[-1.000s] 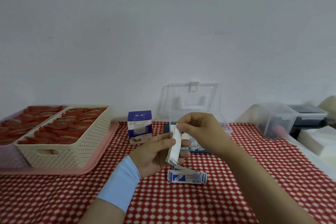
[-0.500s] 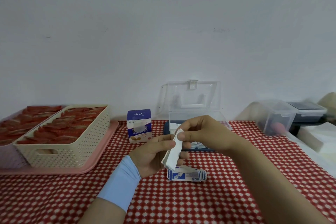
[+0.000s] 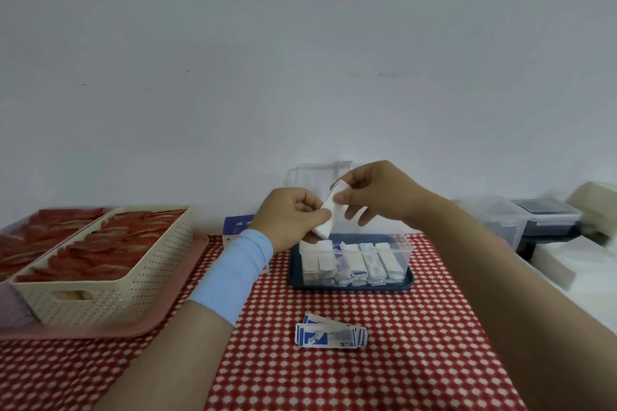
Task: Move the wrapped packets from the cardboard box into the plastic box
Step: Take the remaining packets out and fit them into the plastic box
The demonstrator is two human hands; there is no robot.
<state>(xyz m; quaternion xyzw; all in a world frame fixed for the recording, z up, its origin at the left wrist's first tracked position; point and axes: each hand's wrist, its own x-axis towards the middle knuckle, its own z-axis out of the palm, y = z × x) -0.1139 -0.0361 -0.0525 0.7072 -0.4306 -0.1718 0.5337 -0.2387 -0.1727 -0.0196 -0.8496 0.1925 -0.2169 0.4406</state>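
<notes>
Blue cardboard box (image 3: 238,224), at eleven o'clock on the table, is showing white lettering too blurred to read, and the left wrist is hiding most of it. Blue print on the loose packets (image 3: 330,334) is also too small to make out; they are lying flat on the checked cloth (image 3: 417,360) at six o'clock from the plastic box (image 3: 406,245). That clear box is sitting at twelve o'clock on a dark blue tray (image 3: 294,277), with its lid (image 3: 305,177) standing open behind it. Rows of white and blue packets (image 3: 354,264) are standing on edge inside.

Just above the box's left end, both hands are holding a tilted white stack of packets (image 3: 329,212). The left hand (image 3: 292,218) is pinching the lower end with curled fingers, and the right hand (image 3: 377,192) is pinching the upper end between thumb and fingers. A light blue sleeve (image 3: 233,274) is covering the left wrist.

At nine o'clock a cream basket (image 3: 110,294) is holding red wrapped pieces (image 3: 100,250) and resting on a pink tray (image 3: 195,253) that is running off the frame. At three o'clock clear tubs (image 3: 500,227) are blurring too much to tell their contents.
</notes>
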